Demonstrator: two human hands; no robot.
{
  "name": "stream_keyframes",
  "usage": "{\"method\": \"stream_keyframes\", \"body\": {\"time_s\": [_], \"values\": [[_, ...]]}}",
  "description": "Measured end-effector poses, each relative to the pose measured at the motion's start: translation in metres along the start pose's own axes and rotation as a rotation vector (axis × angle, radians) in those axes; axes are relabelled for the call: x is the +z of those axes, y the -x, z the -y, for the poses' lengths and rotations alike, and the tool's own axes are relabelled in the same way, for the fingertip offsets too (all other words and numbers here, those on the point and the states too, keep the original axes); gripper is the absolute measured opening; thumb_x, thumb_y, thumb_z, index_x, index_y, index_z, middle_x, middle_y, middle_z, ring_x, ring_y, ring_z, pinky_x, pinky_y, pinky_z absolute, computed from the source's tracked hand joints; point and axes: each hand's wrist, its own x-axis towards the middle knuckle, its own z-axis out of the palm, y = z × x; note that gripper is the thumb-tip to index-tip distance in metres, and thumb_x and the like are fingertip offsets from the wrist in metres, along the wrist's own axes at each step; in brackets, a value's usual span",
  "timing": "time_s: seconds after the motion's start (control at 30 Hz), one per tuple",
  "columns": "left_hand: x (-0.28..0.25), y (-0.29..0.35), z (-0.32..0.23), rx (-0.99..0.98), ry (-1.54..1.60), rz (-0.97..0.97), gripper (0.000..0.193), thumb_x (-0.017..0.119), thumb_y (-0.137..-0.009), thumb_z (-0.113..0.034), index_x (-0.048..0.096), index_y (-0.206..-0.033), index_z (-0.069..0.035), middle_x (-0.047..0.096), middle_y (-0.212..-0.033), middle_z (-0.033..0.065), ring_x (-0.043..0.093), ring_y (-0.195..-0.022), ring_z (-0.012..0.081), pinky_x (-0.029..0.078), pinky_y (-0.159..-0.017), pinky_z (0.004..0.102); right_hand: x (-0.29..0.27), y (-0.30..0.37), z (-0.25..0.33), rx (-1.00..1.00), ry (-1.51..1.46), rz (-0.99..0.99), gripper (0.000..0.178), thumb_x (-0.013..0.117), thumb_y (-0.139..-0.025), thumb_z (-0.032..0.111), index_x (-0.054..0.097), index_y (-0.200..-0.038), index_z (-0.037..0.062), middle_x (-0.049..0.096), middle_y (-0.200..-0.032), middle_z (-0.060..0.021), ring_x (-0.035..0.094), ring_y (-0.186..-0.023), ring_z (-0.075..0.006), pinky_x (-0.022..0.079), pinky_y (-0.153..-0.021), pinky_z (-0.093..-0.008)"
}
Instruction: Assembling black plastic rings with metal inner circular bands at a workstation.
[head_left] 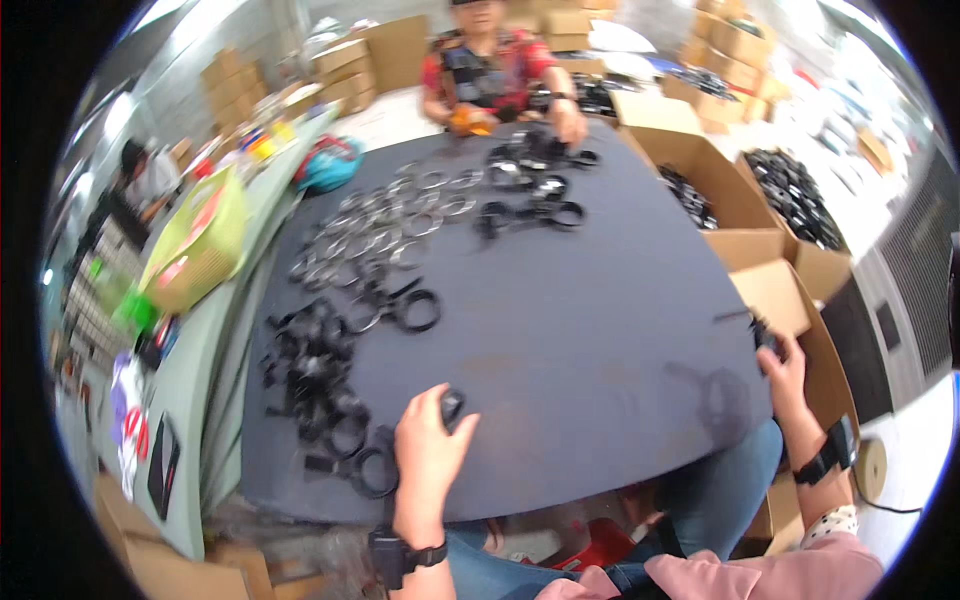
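Left hand (428, 455): fingers curled, pinching a small black plastic ring clamp (452, 405) at the fingertips.
Right hand (785, 368): fingers bent onto black parts (765, 335) inside a brown cardboard box (775, 290); closure unclear.

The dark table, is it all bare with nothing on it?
No, the dark table has heaps of black ring clamps and shiny metal rings spread across its left and far parts.

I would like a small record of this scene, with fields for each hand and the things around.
left hand: holds a small black part at the near edge of the dark table
right hand: reaches off the table's right edge to a black part at an open cardboard box
near left hand: pile of black ring clamps
farther: shiny metal rings
opposite side: another person handling black parts
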Motion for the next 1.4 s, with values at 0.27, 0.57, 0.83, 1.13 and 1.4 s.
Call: {"method": "stream_keyframes", "body": {"time_s": [0.27, 0.57, 0.83, 1.13, 1.4], "values": [[-0.013, 0.004, -0.023, -0.116, -0.117, 0.174, 0.058, 0.076, -0.082, -0.029, 0.053, -0.123, 0.005, 0.055, -0.123, 0.0285, 0.057, -0.108, 0.0386, 0.046, -0.095, 0.0466, -0.233, 0.097, -0.106, 0.354, 0.4, -0.749, 0.052, 0.076, -0.08, 0.038, 0.062, -0.107, -0.0049, 0.066, -0.099, -0.0134, 0.062, -0.089, -0.0183, 0.049, -0.081, -0.0314], [-0.038, 0.017, -0.045, -0.023, -0.451, 0.451, 0.05, 0.08, -0.076, -0.016, 0.058, -0.112, 0.01, 0.064, -0.106, 0.0296, 0.061, -0.091, 0.0395, 0.048, -0.085, 0.0452, -0.384, 0.375, -0.117, 1.351, 0.379, -0.576, 0.045, 0.076, -0.077, 0.041, 0.067, -0.093, 0.0003, 0.062, -0.079, -0.0063, 0.057, -0.068, -0.0168, 0.046, -0.055, -0.0358], [-0.046, -0.013, 0.03, 0.027, -0.291, 0.462, 0.039, 0.07, -0.076, -0.008, 0.059, -0.11, 0.009, 0.065, -0.11, 0.0242, 0.062, -0.103, 0.0342, 0.046, -0.094, 0.0411, -0.34, 0.433, -0.183, 1.633, 0.577, -0.047, 0.055, 0.073, -0.076, 0.049, 0.071, -0.103, 0.0015, 0.072, -0.097, -0.0117, 0.067, -0.083, -0.0225, 0.053, -0.073, -0.0377], [0.007, -0.027, 0.003, -0.047, 0.017, 0.237, 0.031, 0.065, -0.086, -0.017, 0.058, -0.108, 0.004, 0.066, -0.087, 0.0242, 0.065, -0.083, 0.0425, 0.051, -0.07, 0.042, -0.273, 0.141, -0.163, 0.16, 0.686, -0.296, 0.02, 0.056, -0.091, 0.017, 0.064, -0.102, 0.0023, 0.065, -0.097, -0.0122, 0.061, -0.089, -0.0249, 0.049, -0.078, -0.0331], [0.008, -0.003, 0.028, -0.032, 0.157, 0.218, 0.048, 0.076, -0.08, -0.029, 0.059, -0.112, 0.003, 0.068, -0.085, 0.0186, 0.067, -0.074, 0.0256, 0.052, -0.068, 0.0364, 0.137, -0.073, 0.069, -0.618, 0.311, 0.461, 0.018, 0.064, -0.074, -0.001, 0.063, -0.092, 0.0019, 0.061, -0.089, -0.0152, 0.061, -0.088, -0.0345, 0.051, -0.076, -0.0383]]}}
